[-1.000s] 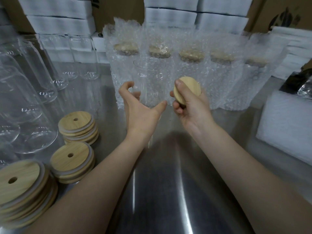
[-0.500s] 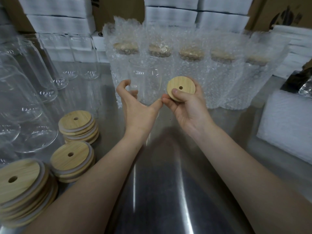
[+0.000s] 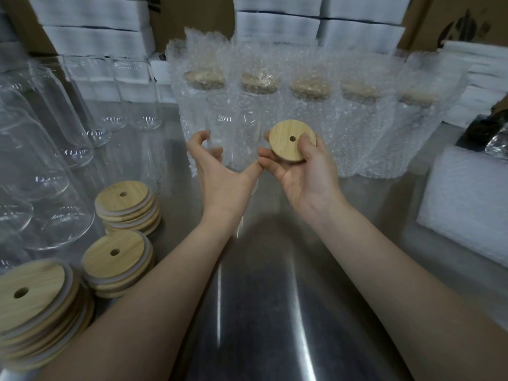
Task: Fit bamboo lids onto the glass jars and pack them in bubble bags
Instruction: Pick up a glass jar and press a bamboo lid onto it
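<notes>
My left hand (image 3: 220, 174) grips a clear glass jar (image 3: 233, 122) near its base, thumb on the right side, fingers curled round the left. The jar's mouth points away from me. My right hand (image 3: 305, 177) holds a round bamboo lid (image 3: 288, 141) with a small centre hole, pinched between thumb and fingertips, flat face tilted toward me. The lid is just right of the jar and apart from it.
Three stacks of bamboo lids (image 3: 123, 202) sit at the front left on the steel table (image 3: 275, 312). Several empty jars (image 3: 41, 160) crowd the left. A row of jars packed in bubble bags (image 3: 308, 105) stands behind. White foam sheets (image 3: 467, 204) lie at right.
My right hand has turned the lid from edge-on until its flat face with the hole is toward me, and lowered it slightly. The left hand has stayed around the jar.
</notes>
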{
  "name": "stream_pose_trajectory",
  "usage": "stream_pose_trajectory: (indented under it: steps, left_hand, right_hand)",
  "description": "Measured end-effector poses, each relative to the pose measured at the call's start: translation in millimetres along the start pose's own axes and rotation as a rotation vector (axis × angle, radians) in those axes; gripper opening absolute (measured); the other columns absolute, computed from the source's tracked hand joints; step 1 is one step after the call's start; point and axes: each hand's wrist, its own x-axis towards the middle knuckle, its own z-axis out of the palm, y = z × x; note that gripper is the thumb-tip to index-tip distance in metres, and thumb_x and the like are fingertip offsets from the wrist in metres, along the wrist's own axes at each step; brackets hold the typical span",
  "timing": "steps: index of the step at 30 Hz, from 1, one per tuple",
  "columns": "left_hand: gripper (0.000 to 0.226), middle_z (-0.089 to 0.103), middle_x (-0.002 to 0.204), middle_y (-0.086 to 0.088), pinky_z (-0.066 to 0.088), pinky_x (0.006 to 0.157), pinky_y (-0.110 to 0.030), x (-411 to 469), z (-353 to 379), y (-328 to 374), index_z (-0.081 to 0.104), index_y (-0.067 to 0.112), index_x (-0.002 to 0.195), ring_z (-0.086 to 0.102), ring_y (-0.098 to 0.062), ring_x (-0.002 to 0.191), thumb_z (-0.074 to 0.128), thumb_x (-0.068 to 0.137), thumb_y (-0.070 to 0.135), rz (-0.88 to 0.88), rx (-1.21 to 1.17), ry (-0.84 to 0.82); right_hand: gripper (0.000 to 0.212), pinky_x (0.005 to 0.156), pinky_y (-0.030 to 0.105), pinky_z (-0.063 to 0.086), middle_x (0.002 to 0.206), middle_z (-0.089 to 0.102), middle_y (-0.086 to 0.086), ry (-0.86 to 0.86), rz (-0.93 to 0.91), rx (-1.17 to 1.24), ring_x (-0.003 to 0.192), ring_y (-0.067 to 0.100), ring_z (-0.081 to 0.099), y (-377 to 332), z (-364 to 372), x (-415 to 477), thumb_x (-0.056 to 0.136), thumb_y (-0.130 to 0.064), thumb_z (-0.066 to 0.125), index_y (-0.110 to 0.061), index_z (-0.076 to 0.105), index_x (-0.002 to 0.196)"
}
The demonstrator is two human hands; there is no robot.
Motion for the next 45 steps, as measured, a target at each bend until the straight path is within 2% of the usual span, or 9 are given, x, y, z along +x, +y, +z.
stream_pose_trajectory:
  steps: [5,11,19,24,28,32,37,42,45]
  left_hand:
    - [0.081,0.041,0.116,0.003,0.036,0.076,-0.007,-1.0,0.1,-0.1,0.021,0.035,0.122,0.043,0.004,0.106,0.084,0.073,0.021,0.006,0.016,-0.021]
    - [0.084,0.041,0.125,-0.004,0.034,0.086,-0.016,-0.5,0.1,-1.5,0.020,0.037,0.123,0.042,-0.014,0.120,0.084,0.072,0.022,0.002,0.039,-0.023]
    - [0.080,0.040,0.127,-0.005,0.034,0.085,-0.014,0.7,-0.2,-3.6,0.020,0.037,0.123,0.042,-0.016,0.122,0.082,0.074,0.022,0.006,0.047,-0.022]
    - [0.081,0.040,0.126,-0.005,0.035,0.088,-0.017,0.6,-0.2,-3.6,0.020,0.036,0.123,0.042,-0.014,0.122,0.083,0.074,0.022,0.007,0.046,-0.023]
    - [0.083,0.040,0.125,-0.004,0.034,0.087,-0.015,1.7,-0.2,-3.6,0.019,0.038,0.123,0.042,-0.013,0.121,0.084,0.073,0.023,0.000,0.037,-0.029]
    - [0.085,0.040,0.124,-0.003,0.035,0.090,-0.020,0.8,0.1,-2.4,0.019,0.038,0.123,0.042,-0.015,0.122,0.086,0.071,0.030,0.003,0.040,-0.030]
    - [0.084,0.040,0.123,-0.002,0.036,0.093,-0.024,-0.7,0.1,-1.2,0.020,0.037,0.124,0.042,-0.013,0.120,0.086,0.071,0.029,0.003,0.033,-0.034]
    - [0.082,0.039,0.123,-0.002,0.035,0.086,-0.016,1.2,-0.5,-2.7,0.019,0.036,0.124,0.041,-0.014,0.121,0.084,0.074,0.025,0.002,0.019,-0.035]
    - [0.081,0.040,0.122,-0.001,0.036,0.085,-0.016,1.7,-0.5,-3.1,0.019,0.036,0.124,0.042,-0.013,0.120,0.083,0.075,0.026,0.004,0.013,-0.025]
  right_hand:
    - [0.026,0.053,0.033,0.056,0.096,0.071,0.022,-0.025,-0.032,-0.085,0.058,0.026,0.066,0.2,-1.7,-0.5,0.108,-0.029,0.029,-0.011,0.043,0.121]
    - [0.022,0.044,0.024,0.047,0.096,0.075,0.016,-0.013,-0.059,-0.219,0.049,0.022,0.063,-1.6,-2.7,-2.6,0.105,-0.035,0.041,-0.017,0.049,0.114]
    - [0.017,0.037,0.021,0.034,0.080,0.074,0.011,-0.020,-0.082,-0.304,0.039,0.018,0.053,-6.2,-0.7,-8.1,0.093,-0.027,0.067,-0.017,0.055,0.100]
    - [0.026,0.037,0.021,0.034,0.077,0.072,0.008,-0.018,-0.085,-0.300,0.039,0.016,0.051,-6.6,3.3,-9.3,0.088,-0.015,0.073,-0.017,0.052,0.104]
    - [0.039,0.040,0.022,0.039,0.084,0.071,0.012,-0.010,-0.081,-0.266,0.042,0.017,0.052,-5.1,4.2,-8.3,0.085,-0.004,0.073,-0.017,0.049,0.113]
    - [0.044,0.046,0.023,0.046,0.116,0.062,0.029,0.020,-0.083,-0.261,0.052,0.017,0.057,-3.3,3.4,-5.8,0.084,0.005,0.069,-0.024,0.049,0.110]
    - [0.045,0.054,0.026,0.052,0.111,0.057,0.022,-0.018,-0.072,-0.201,0.059,0.021,0.063,-1.3,4.4,-4.6,0.091,0.014,0.048,-0.023,0.047,0.117]
    - [0.028,0.055,0.031,0.051,0.105,0.058,0.014,-0.033,0.006,0.040,0.065,0.029,0.061,-7.1,9.2,-5.7,0.102,-0.027,0.043,-0.023,0.056,0.126]
    - [0.030,0.059,0.032,0.053,0.115,0.060,0.015,-0.046,0.029,0.071,0.070,0.031,0.064,-11.8,9.4,-4.9,0.100,-0.032,0.043,-0.026,0.061,0.125]
